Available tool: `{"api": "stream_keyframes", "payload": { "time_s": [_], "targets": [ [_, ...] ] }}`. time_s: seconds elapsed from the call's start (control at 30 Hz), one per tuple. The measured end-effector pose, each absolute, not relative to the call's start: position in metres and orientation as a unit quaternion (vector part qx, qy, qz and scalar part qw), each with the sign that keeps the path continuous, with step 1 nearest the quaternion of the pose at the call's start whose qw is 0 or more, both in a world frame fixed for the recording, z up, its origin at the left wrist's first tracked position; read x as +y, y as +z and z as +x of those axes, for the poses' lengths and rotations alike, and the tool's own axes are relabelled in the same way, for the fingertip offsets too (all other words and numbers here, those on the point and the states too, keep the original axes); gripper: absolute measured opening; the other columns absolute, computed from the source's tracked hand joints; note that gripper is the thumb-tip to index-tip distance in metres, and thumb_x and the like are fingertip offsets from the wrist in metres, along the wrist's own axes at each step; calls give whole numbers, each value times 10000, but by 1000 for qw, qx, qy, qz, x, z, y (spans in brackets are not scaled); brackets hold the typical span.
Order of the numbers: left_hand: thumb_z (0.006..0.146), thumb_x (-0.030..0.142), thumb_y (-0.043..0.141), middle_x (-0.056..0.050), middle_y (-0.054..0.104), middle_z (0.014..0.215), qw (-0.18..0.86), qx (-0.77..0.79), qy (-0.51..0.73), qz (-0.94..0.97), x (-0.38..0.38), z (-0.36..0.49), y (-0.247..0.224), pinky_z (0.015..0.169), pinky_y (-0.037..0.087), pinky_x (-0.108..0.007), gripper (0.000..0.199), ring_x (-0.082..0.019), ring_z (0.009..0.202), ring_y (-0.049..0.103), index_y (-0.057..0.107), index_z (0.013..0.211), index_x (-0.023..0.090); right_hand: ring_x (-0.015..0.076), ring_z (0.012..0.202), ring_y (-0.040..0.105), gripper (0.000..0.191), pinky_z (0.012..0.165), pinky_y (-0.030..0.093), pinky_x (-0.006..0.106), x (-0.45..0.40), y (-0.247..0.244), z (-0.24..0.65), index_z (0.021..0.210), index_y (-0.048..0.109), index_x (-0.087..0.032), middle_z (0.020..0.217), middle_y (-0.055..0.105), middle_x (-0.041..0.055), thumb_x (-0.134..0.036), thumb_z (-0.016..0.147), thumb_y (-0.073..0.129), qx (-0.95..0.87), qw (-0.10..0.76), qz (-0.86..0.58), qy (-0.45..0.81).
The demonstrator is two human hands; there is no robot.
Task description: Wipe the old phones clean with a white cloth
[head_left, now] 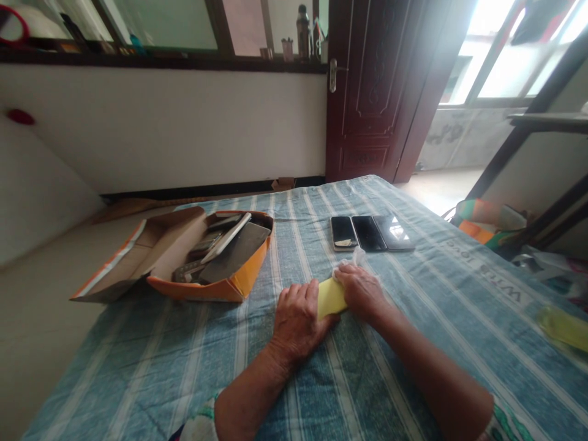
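Note:
My left hand is wrapped round one end of a flat yellow phone, held low over the striped bed cover. Its lower part is hidden under my fingers. At the other end, my right hand is closed on a crumpled white tissue and presses it to the phone's edge. Just beyond, three dark-screened phones lie side by side: a left phone with a small pale scrap on it, a middle phone and a right phone with a bright reflection.
To the left, an open orange cardboard box with its lid folded back holds several phones and other devices. The blue striped cover spreads beneath everything. A blurred yellow-green item lies at the right. Behind stands a dark red door.

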State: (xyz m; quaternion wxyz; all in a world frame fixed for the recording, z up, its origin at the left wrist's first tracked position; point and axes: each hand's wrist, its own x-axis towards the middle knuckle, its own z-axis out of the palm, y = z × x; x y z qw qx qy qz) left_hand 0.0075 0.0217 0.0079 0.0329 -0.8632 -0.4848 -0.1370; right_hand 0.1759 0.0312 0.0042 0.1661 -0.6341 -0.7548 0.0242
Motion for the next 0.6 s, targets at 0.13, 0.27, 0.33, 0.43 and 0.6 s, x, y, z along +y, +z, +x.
{"api": "stream_keyframes", "payload": {
  "time_s": [0.13,0.27,0.33,0.43,0.6],
  "targets": [
    [799,555,575,-117,659,985,54,-468,-170,-866,24,5,3,782,459,-421,585,-289,885,597,514,1189,123,180,885,555,198,791,385,268,32,3,160,819,661,-187,877,635,39,-111,891,493,-785,175,-594,15],
    [838,416,548,-128,660,1012,59,-464,-188,-864,27,2,-4,807,478,-414,522,-278,899,605,468,1246,100,182,856,544,167,789,390,272,32,1,146,810,658,-179,841,621,39,-159,909,525,-815,189,-547,13],
    [833,395,558,-156,653,1053,60,-469,-191,-860,27,1,-6,831,482,-424,557,-287,927,605,447,1269,66,181,856,540,138,797,391,270,32,1,144,828,659,-182,838,622,33,-176,908,547,-824,198,-531,12],
    [808,451,594,-188,640,1101,64,-472,-198,-857,27,1,-7,852,484,-437,652,-304,957,602,436,1283,34,186,865,541,102,822,389,284,32,0,146,873,661,-194,858,631,27,-202,907,565,-827,204,-523,9],
    [777,563,607,-189,652,1025,65,-481,-181,-855,25,3,-2,802,497,-438,755,-310,915,613,454,1277,19,194,894,558,125,844,393,300,29,0,158,890,671,-203,884,645,29,-193,910,548,-807,201,-555,1]
  ]
}}
